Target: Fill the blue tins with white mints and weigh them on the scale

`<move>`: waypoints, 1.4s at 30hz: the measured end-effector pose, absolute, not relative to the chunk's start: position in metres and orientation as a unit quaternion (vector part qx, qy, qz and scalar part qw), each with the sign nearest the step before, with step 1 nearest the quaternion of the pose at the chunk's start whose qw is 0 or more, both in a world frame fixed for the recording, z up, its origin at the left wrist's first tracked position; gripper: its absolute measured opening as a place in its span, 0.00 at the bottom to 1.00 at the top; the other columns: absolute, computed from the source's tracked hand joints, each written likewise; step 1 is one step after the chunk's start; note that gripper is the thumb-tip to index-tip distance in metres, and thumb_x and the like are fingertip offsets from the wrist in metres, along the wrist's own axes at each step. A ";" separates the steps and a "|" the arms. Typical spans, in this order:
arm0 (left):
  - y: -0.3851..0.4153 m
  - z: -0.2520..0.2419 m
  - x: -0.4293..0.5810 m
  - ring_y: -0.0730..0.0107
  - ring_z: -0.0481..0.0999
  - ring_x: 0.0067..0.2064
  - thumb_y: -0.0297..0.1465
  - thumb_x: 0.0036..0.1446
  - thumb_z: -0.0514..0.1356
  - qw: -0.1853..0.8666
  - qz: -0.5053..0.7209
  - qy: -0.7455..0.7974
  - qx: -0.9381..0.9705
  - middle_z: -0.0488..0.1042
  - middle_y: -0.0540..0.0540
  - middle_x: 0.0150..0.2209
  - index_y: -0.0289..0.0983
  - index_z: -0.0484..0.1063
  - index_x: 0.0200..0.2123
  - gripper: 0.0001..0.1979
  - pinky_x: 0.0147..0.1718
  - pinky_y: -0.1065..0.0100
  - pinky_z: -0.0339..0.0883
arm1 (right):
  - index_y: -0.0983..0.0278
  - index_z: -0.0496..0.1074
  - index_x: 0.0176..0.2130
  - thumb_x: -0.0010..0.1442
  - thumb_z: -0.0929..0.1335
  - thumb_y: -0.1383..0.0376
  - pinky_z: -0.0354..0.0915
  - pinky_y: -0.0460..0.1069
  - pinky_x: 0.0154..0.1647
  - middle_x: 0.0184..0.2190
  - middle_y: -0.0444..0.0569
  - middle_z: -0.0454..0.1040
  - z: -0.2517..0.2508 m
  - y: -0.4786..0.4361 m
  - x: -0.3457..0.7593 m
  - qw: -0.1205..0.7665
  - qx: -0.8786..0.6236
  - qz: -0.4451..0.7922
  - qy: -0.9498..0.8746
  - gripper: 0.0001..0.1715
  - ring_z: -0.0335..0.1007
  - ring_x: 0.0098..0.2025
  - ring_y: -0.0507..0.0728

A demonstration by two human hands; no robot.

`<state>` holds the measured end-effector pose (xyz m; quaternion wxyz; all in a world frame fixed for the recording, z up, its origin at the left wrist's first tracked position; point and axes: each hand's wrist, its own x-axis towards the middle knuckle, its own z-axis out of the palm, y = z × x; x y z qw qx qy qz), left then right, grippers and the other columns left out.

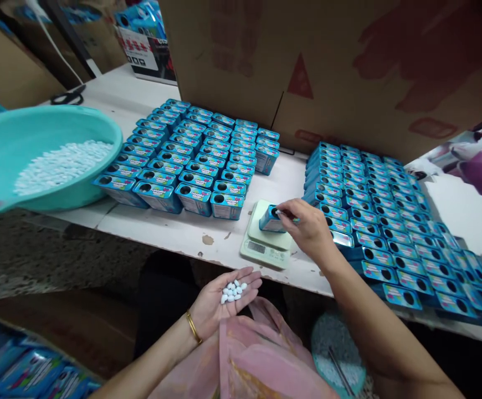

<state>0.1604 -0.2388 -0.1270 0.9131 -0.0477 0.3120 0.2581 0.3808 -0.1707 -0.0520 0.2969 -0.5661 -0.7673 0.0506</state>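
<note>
My left hand point(222, 299) lies palm up below the table edge, fingers spread, with several small white tablets point(232, 291) resting in the palm. My right hand point(307, 227) reaches over a small blue tin point(269, 219) that stands on a pale green kitchen scale point(266, 244). Its fingertips are pinched together at the round hole in the tin's top. What they pinch is too small to make out.
A teal basin point(25, 166) of white tablets sits at the left. Blocks of blue tins stand in rows behind the scale point(199, 155) and to the right point(390, 221). A big cardboard box point(328, 66) rises behind them. Scissors point(68, 98) lie far left. Pink cloth point(249, 360) covers my lap.
</note>
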 end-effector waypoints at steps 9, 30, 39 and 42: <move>-0.240 -0.131 0.160 0.62 0.71 0.45 0.28 0.53 0.53 0.914 0.259 0.306 -0.067 0.72 0.38 0.41 0.27 0.67 0.42 0.14 0.45 0.65 0.63 | 0.63 0.66 0.43 0.57 0.61 0.69 0.63 0.50 0.40 0.37 0.51 0.67 -0.054 -0.236 0.344 0.266 -0.479 0.086 -0.832 0.12 0.63 0.40 0.55; -0.242 -0.135 0.158 0.74 0.73 0.31 0.29 0.54 0.52 0.915 0.224 0.318 -0.105 0.74 0.44 0.30 0.29 0.69 0.39 0.12 0.35 0.72 0.65 | 0.65 0.62 0.38 0.58 0.59 0.63 0.62 0.50 0.37 0.37 0.51 0.65 -0.104 -0.274 0.310 0.149 -0.438 0.220 -0.859 0.09 0.59 0.39 0.55; -0.244 -0.131 0.169 0.70 0.73 0.37 0.28 0.54 0.51 0.906 0.228 0.350 -0.072 0.74 0.43 0.33 0.28 0.67 0.40 0.13 0.43 0.68 0.64 | 0.67 0.65 0.40 0.59 0.58 0.68 0.61 0.49 0.42 0.37 0.52 0.66 -0.114 -0.276 0.334 0.280 -0.427 0.228 -0.829 0.10 0.60 0.41 0.54; -0.245 -0.131 0.175 0.62 0.69 0.47 0.28 0.54 0.51 0.906 0.232 0.352 -0.048 0.72 0.38 0.41 0.27 0.65 0.44 0.15 0.48 0.63 0.60 | 0.65 0.66 0.39 0.58 0.58 0.71 0.61 0.49 0.42 0.38 0.51 0.66 -0.090 -0.255 0.359 0.345 -0.459 0.193 -0.796 0.11 0.61 0.41 0.53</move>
